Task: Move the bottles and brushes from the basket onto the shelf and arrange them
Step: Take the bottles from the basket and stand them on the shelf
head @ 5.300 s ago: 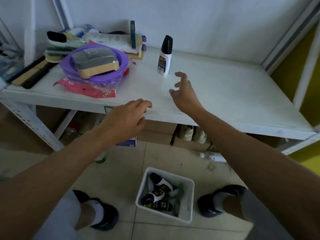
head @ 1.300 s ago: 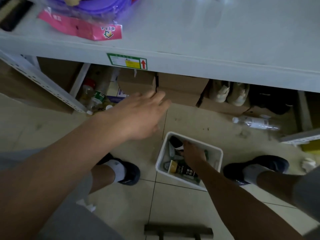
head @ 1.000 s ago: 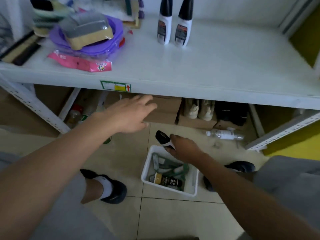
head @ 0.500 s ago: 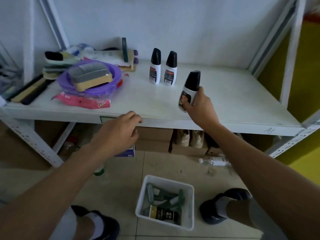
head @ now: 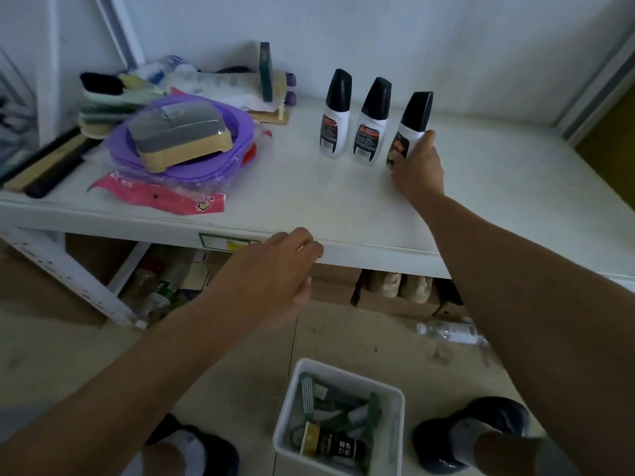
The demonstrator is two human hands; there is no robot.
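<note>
My right hand [head: 416, 166] grips a white bottle with a black cap [head: 414, 122], standing it tilted on the white shelf [head: 343, 204] just right of two matching upright bottles [head: 335, 115] [head: 370, 122]. My left hand [head: 271, 280] hovers with loosely curled fingers at the shelf's front edge and holds nothing. On the floor below, the white basket [head: 395, 427] holds green brushes [head: 364, 410] and a dark bottle with a gold cap [head: 335, 444] lying on its side.
The shelf's left part carries a purple basin [head: 192, 170] with a grey-topped brush, a pink packet [head: 154, 197], more brushes and tubes. Cardboard boxes, shoes and bottles sit under the shelf; a clear bottle [head: 450, 333] lies on the floor. My feet flank the basket.
My right hand took a bottle out of the basket, lifted it to the shelf and moved it back next to the two standing bottles. The left hand stayed near the shelf edge.
</note>
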